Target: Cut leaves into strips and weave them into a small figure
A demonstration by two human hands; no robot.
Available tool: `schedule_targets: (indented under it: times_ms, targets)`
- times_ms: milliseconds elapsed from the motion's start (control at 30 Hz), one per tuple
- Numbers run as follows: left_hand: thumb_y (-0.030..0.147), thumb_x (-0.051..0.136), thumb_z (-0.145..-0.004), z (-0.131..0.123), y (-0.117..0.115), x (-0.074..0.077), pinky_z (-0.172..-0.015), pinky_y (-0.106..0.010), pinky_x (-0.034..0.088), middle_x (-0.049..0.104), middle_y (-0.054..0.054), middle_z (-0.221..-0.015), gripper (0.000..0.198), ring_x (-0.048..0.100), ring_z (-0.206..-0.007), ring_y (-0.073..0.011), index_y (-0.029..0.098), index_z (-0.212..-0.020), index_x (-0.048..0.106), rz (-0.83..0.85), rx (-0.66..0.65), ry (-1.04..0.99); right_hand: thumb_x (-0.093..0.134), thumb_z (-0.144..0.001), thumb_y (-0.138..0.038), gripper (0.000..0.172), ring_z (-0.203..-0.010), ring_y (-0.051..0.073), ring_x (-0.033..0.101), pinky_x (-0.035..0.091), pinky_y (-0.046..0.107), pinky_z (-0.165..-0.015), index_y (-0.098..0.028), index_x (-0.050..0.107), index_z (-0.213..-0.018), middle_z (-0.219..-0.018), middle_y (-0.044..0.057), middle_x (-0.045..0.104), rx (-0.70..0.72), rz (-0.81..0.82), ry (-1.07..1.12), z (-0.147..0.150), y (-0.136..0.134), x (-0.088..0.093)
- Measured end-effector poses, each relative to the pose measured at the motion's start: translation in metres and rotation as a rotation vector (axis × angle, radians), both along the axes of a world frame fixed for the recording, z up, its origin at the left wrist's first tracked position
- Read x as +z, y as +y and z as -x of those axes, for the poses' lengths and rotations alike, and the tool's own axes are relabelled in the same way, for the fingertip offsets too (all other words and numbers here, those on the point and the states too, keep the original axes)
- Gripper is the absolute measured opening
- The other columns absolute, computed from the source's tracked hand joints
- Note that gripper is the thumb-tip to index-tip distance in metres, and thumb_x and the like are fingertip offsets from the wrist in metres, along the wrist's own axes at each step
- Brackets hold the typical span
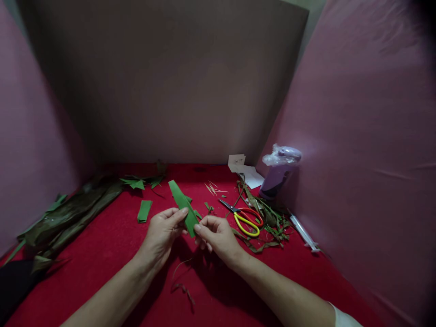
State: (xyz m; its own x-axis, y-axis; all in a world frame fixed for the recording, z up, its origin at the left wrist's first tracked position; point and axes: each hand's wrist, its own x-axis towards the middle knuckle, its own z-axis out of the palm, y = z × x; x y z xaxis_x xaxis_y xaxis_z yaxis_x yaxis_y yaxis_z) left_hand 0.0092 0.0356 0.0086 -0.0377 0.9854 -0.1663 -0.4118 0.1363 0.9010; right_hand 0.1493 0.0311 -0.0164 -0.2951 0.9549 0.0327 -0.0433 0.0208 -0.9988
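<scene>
A long green leaf strip [182, 200] is held up between both hands over the red cloth. My left hand [165, 227] pinches its left edge with the thumb on top. At the lower right end, my right hand [218, 236] grips the strip between thumb and fingers. Parts of the fingers behind the leaf are hidden. Left of the hands lies a small cut leaf piece [145, 211]. To the right rest scissors [243, 218] with one red and one yellow handle loop, blades pointing up and left.
Several toothpicks [214, 189] lie behind the scissors. Leaf scraps [272, 227], a syringe [304, 232], a purple bottle [277, 177] and white paper [250, 175] are on the right. Large folded leaves [75, 218] line the left side. A dried twisted strand [184, 290] lies in front. Walls enclose the red cloth [102, 268].
</scene>
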Motion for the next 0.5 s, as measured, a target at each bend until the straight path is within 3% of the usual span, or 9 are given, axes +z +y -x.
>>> schedule_targets:
  times_ms: [500]
  targets:
    - [0.022,0.076,-0.060,0.0020,0.0011,-0.0036,-0.050,-0.017,0.045,0.062,0.002,-0.055,0.017,0.054,-0.052,-0.0075,0.013,-0.058,0.062,-0.026,-0.005,-0.100,0.055,-0.079,-0.035,0.024,-0.041,0.006,0.040,0.030,0.018,-0.041,-0.017,0.050,-0.064,-0.049,-0.004,0.049,-0.047,-0.104,-0.098,0.0027,-0.0028,-0.0061]
